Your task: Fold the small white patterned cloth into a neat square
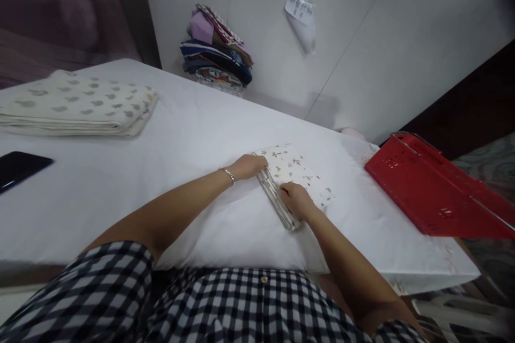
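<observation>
A folded white cloth (295, 169) with a small leaf-like print lies on the white-covered table in front of me. Its layered edges form a thick, striped-looking bundle facing my body. My left hand (250, 166), with a silver bracelet at the wrist, is closed on the far-left corner of these layers. Lower along the same edge, my right hand (296, 199) is curled with its fingers on the layers. Both hands hide part of the edge, and the fingertips are mostly out of sight.
At the left lies a thick folded fabric (88, 99) with a pear print, and near it a black phone (24, 166). A red plastic basket (438, 187) stands at the table's right end. Beyond the far edge, a stack of folded cloths (217, 53) rests near a labelled plastic bag (301, 19).
</observation>
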{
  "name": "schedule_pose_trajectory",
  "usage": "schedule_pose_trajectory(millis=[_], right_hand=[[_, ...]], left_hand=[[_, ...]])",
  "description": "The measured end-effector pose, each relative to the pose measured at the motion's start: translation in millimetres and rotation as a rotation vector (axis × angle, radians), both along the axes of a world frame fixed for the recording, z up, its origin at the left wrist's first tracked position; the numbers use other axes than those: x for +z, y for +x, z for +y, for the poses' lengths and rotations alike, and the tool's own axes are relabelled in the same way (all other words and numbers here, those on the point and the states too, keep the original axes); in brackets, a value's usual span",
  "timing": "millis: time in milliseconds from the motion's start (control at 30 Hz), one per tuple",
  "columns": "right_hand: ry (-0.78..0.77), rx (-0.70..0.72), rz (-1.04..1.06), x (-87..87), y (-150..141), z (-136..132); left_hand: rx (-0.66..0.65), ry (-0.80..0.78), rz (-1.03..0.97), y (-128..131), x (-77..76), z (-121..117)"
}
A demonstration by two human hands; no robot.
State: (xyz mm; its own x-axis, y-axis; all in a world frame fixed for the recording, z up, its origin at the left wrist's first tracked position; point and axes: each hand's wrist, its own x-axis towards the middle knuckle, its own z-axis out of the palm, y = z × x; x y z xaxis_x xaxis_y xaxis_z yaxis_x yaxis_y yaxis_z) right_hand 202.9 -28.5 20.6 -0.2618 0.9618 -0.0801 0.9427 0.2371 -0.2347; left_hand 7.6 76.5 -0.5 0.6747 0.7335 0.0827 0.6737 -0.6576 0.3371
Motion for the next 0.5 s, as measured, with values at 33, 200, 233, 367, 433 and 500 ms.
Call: schedule_pose_trajectory(millis=[33, 200, 233, 367, 433, 500], right_hand=[[0.001, -0.004, -0.012, 0.2, 0, 0], [0.008, -0.012, 0.072, -0.5, 2, 0], [0.007, -0.012, 0.105, -1.2, 3, 0], [-0.018, -0.043, 0.196, -5.5, 8, 3], [-0.029, -0.056, 0.213, -7.4, 9, 5], [-0.03, -0.057, 0.218, -8.6, 10, 6]], left_hand=[[0.0, -0.001, 0.0, 1, 0.4, 0], [0.004, 0.053, -0.119, 0, 1.7, -5], [0.017, 0.065, -0.144, -1, 1.4, -7], [0.047, 0.043, -0.158, -4, -2.7, -12], [0.057, 0.013, -0.16, -5, -5.4, -13], [0.064, 0.002, -0.173, -5, -7.7, -14]])
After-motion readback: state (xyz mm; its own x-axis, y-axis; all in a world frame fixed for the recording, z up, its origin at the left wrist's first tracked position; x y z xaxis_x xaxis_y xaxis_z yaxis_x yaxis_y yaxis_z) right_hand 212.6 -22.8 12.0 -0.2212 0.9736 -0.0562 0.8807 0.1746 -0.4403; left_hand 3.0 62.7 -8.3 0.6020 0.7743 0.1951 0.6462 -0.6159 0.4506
